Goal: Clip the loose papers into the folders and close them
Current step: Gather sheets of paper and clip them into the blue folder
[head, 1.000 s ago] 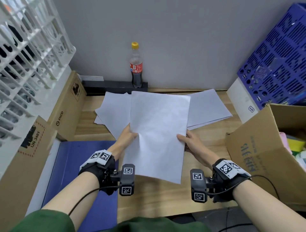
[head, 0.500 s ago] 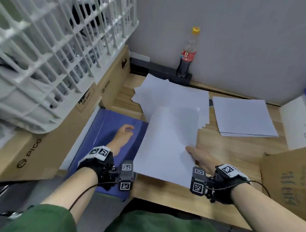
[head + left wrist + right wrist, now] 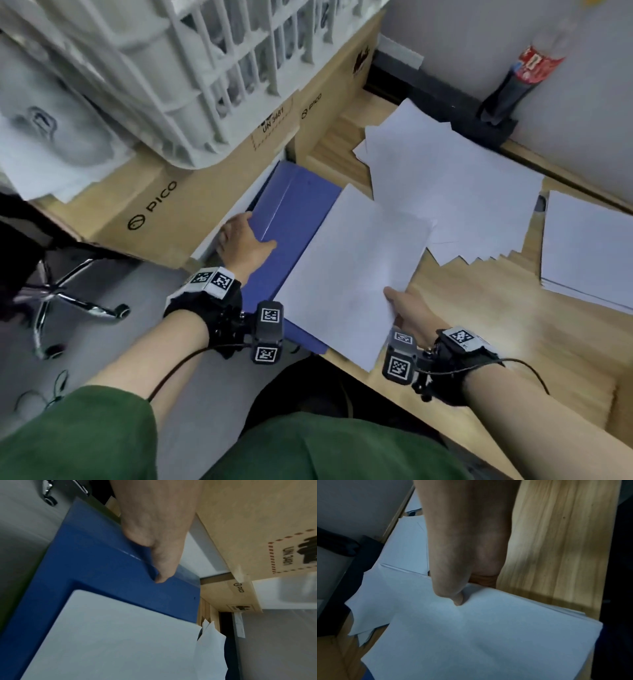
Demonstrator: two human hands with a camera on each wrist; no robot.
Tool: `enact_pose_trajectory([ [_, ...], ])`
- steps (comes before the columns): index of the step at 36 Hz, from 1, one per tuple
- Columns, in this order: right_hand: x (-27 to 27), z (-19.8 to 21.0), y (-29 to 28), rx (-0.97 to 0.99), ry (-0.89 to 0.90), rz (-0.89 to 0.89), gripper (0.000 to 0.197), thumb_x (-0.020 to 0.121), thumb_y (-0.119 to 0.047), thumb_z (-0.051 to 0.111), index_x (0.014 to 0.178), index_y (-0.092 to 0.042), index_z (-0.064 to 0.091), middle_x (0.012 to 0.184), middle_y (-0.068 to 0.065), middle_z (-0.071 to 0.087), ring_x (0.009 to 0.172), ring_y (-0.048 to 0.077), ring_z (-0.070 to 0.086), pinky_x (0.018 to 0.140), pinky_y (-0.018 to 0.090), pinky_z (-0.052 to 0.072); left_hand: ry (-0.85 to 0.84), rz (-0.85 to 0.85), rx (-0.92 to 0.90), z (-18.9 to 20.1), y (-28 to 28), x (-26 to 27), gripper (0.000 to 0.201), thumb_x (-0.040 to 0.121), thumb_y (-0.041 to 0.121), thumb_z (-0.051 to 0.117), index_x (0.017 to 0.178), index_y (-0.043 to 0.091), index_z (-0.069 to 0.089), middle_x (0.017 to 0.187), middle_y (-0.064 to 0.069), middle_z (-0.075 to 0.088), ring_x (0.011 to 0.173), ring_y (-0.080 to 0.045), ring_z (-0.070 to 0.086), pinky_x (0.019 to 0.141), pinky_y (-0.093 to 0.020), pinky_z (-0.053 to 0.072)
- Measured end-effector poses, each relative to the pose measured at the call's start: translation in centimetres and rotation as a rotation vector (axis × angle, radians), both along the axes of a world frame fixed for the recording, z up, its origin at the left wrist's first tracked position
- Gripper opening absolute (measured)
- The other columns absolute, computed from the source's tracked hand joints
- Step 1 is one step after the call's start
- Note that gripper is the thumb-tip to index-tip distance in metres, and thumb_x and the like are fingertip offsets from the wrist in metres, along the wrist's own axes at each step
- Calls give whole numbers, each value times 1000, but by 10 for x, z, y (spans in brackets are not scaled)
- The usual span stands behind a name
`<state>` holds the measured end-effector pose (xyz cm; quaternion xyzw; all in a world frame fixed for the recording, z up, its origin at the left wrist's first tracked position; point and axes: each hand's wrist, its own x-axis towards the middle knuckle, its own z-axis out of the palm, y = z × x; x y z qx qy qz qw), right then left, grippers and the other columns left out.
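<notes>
A blue folder point(image 3: 294, 212) lies shut at the desk's left end, against the boxes. My left hand point(image 3: 239, 236) grips its left edge: the thumb point(image 3: 159, 566) lies on the cover point(image 3: 102, 561) and the fingers curl over the edge, out of sight. My right hand point(image 3: 407, 308) pinches a thin stack of white papers point(image 3: 352, 274) at its right edge, thumb point(image 3: 457, 599) on top of the stack point(image 3: 488, 635) and fingers beneath. The stack lies slanted, half over the folder's right side. A fanned pile of loose sheets point(image 3: 445, 192) lies behind it.
A neat stack of paper point(image 3: 589, 250) sits on the wooden desk point(image 3: 513, 325) at the right. Cardboard boxes point(image 3: 164, 205) with a white crate point(image 3: 171, 68) on top hem in the folder's left side. A cola bottle point(image 3: 527, 68) stands by the wall. A chair base point(image 3: 68, 294) is on the floor.
My left hand let go of the papers and moved left to the folder's left edge. My right hand alone carried the stack left, partly over the folder. The view swung left.
</notes>
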<state>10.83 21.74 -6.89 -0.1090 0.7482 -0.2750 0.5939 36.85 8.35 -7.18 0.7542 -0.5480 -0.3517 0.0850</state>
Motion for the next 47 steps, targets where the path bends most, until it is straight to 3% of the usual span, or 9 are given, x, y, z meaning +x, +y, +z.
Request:
enact_pose_trajectory([
  [4,3,-2,-7,-33,56,2,15,96,-4,42,108,-2,50,75,5,56,56,13,57,32,10,36,182,141,80,-20,10,8,79,57,60,65,128,27,46,124,-2,57,109,-26,58,94,-47,49],
  [10,-10,-12,-9,8,103,29,9,95,-3,43,86,-1,47,70,10,49,51,18,46,33,14,36,399,259,178,-9,24,3,43,81,42,70,109,13,57,105,-4,66,92,-26,65,74,-36,51],
  [16,-23,-2,-1,-47,-17,34,13,95,-5,45,85,-4,54,56,5,58,37,9,56,30,10,32,581,241,128,11,34,-1,27,88,39,65,108,21,61,103,7,68,94,-16,66,72,-29,51],
  [19,-38,10,2,-107,-101,-24,13,98,-9,47,106,-4,54,76,6,62,62,17,61,35,13,41,701,217,140,24,40,-10,12,90,33,64,101,32,62,94,20,70,87,-3,67,70,-22,51],
  [22,-56,17,7,-129,-195,-71,23,99,-13,45,120,-5,54,93,5,68,78,18,66,47,20,52,783,188,222,29,41,-13,49,79,38,74,124,21,61,117,7,70,108,-16,66,89,-35,52],
  [27,-93,35,26,-211,-231,-165,27,99,-15,47,124,-6,54,105,6,69,83,16,70,54,23,56,794,17,266,50,26,-50,95,45,60,87,126,19,60,123,3,67,113,-18,63,99,-40,46],
  [36,-169,59,89,-285,-13,-490,24,93,2,49,114,-2,57,90,8,68,77,23,65,68,33,52,722,-323,317,63,21,-189,43,83,34,72,118,11,61,114,-2,72,106,-23,67,91,-38,52],
  [40,-204,72,139,-293,112,-651,34,93,0,50,127,3,52,105,10,66,87,22,63,76,32,51,655,-500,376,57,37,-259,38,88,33,67,118,12,56,112,-6,68,87,-17,66,67,-28,50],
  [47,-219,88,184,-300,121,-724,35,96,-1,47,130,3,49,108,11,66,93,27,64,86,41,51,547,-636,381,44,73,-316,47,90,20,62,133,16,45,128,1,55,100,-23,58,72,-33,46],
])
